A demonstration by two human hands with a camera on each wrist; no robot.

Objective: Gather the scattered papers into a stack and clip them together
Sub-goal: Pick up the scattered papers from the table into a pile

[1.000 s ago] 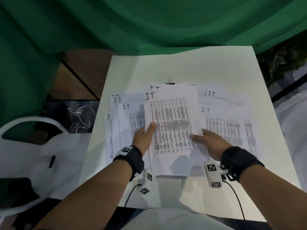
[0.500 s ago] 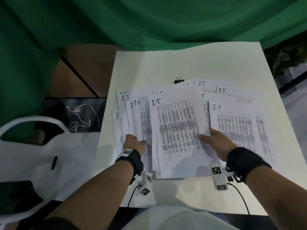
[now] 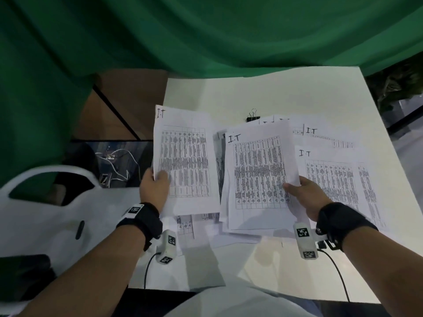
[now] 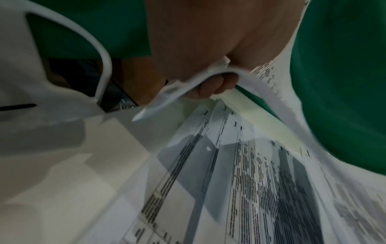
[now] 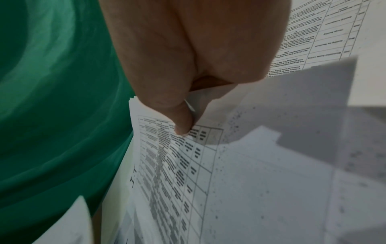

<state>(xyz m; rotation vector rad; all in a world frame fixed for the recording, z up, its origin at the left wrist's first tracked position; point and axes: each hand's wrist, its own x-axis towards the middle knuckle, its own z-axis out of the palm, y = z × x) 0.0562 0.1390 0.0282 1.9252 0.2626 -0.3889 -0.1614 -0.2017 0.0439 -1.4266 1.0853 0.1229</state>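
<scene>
Head view: both my hands gripping paper bundles above the counter (image 3: 286,92).
Left hand (image 3: 153,191) pinches the left sheaf (image 3: 185,161); right hand (image 3: 306,197) pinches the right sheaf (image 3: 258,175).

The left hand (image 4: 219,49) pinches a few papers (image 4: 188,89) by the edge. More printed papers (image 4: 250,189) lie below on the white table (image 4: 73,181).

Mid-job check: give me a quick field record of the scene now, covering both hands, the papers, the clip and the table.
left hand: grips a bundle of sheets at its lower left edge, lifted off the table
right hand: pinches the middle stack at its right edge, thumb on top
loose papers: several lie spread flat to the right, overlapping
binder clip: black, on the table beyond the papers, untouched
table: white
task state: papers not yet in one stack, not clipped
</scene>
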